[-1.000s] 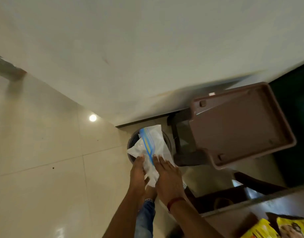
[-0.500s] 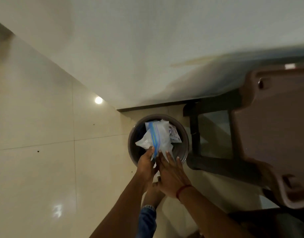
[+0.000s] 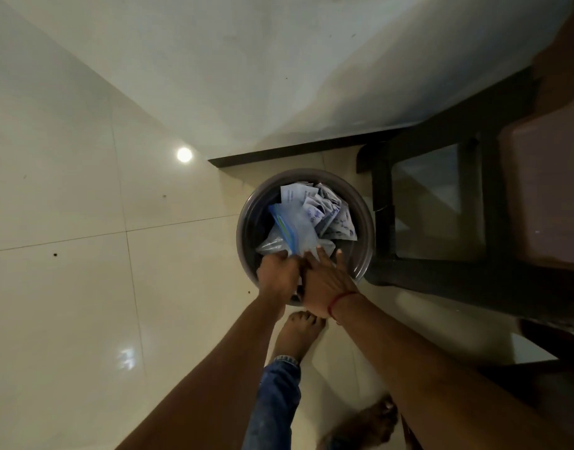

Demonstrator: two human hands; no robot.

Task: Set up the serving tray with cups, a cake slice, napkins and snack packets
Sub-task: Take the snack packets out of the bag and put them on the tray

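Left grip (image 3: 278,276) pinches a clear blue-striped plastic bag (image 3: 295,232); right grip (image 3: 327,280), flat open, presses it into the round grey bin (image 3: 365,251), seemingly as rubbish

Nothing here can be read. The crumpled papers (image 3: 327,212) in the round waste bin (image 3: 367,222) carry blue print, but it is too small and blurred to make out letters or numbers. The clear plastic bag (image 3: 303,227) touching them shows only a plain blue strip.
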